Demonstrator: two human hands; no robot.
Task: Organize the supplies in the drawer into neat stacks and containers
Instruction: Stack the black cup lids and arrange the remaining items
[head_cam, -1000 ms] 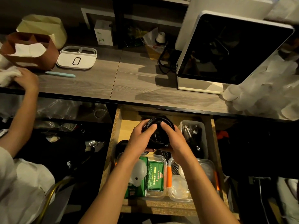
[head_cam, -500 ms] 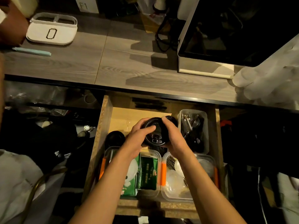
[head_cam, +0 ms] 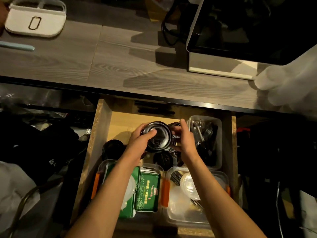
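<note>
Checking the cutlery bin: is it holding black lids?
No, the clear cutlery bin holds metal utensils; the black lids are in the left hand.
</note>
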